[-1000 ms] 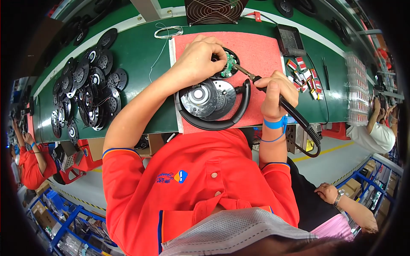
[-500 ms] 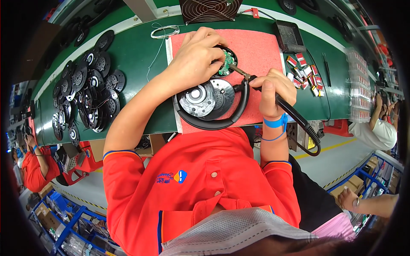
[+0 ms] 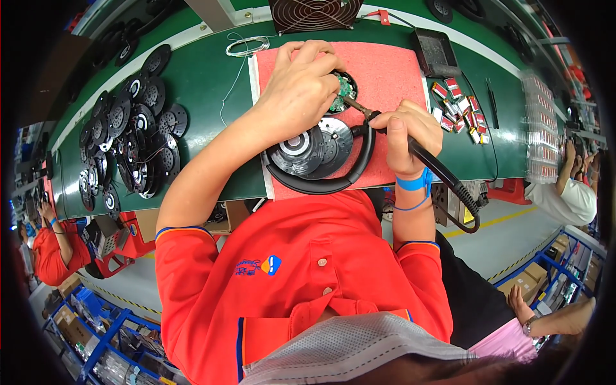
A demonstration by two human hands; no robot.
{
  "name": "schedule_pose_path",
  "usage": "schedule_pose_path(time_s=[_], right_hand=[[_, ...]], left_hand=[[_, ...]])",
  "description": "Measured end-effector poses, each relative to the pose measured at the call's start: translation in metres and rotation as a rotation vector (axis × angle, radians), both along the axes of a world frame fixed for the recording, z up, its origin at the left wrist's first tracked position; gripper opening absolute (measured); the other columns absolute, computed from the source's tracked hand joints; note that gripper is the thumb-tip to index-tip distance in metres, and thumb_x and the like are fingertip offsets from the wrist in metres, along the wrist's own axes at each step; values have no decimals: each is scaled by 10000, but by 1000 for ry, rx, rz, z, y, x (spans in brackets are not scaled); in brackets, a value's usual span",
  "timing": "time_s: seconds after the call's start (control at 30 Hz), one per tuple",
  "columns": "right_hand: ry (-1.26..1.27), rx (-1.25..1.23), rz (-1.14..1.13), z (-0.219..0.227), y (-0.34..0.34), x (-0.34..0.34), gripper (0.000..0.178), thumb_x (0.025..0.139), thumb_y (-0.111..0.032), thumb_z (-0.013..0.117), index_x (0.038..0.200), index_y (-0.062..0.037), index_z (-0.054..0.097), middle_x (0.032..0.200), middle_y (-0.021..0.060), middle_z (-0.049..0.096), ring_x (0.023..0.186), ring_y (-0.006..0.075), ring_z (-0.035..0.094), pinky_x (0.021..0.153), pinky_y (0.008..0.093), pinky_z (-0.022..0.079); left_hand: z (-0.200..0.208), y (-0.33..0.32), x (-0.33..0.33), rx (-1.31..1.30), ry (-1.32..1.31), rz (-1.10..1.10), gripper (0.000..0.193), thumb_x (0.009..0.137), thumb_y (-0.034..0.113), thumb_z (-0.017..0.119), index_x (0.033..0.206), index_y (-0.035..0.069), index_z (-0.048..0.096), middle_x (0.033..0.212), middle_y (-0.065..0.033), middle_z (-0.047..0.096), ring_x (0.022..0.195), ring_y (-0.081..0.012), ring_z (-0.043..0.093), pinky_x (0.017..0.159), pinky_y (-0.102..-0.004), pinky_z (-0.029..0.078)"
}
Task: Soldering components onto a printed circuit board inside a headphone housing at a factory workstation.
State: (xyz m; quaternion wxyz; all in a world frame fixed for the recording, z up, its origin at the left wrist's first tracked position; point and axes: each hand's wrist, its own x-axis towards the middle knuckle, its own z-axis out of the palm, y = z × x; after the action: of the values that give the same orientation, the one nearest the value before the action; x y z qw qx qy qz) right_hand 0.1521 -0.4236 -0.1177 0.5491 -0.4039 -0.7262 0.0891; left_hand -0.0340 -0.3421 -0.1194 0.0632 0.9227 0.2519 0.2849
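My right hand is closed round the black handle of a soldering iron. Its metal tip reaches left to a green circuit board inside a round black ear cup of a headset. Over the cup's left side bends my left hand, fingers curled at the board and rim; whatever they pinch is hidden. The headset's curved black headband lies on a pink foam mat. Within its curve sit silvery and dark discs, partly covered by my left forearm.
Black speaker discs lie piled at left. A wire coil and a fan are at the back. On the right are a black tray, small red-and-white battery-like packs, tweezers and clear stacked trays. Other people sit either side.
My left hand has shifted slightly, its fingers reaching a little further over the cup's rim. My right hand has moved slightly left with the iron. A person's arm at lower right has moved.
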Motion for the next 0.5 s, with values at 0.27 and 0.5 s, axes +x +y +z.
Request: schedule_pose_path(time_s=[0.27,0.5], right_hand=[[-6,8,11,2,1,0,242,851,-67,513,651,25,613,589,95,609,448,171,456,437,299,339],[-13,11,7,3,0,-1,249,852,-74,513,642,20,610,585,89,609,445,168,462,435,295,349]], left_hand=[[0,-1,2,17,4,24,52,697,71,668,694,33,633,1025,-19,613,1108,-252,510,933,-420,342],[-1,-2,2,27,0,39,58,689,66,669,680,34,620,1019,-20,615,1100,-259,511,936,-432,341]])
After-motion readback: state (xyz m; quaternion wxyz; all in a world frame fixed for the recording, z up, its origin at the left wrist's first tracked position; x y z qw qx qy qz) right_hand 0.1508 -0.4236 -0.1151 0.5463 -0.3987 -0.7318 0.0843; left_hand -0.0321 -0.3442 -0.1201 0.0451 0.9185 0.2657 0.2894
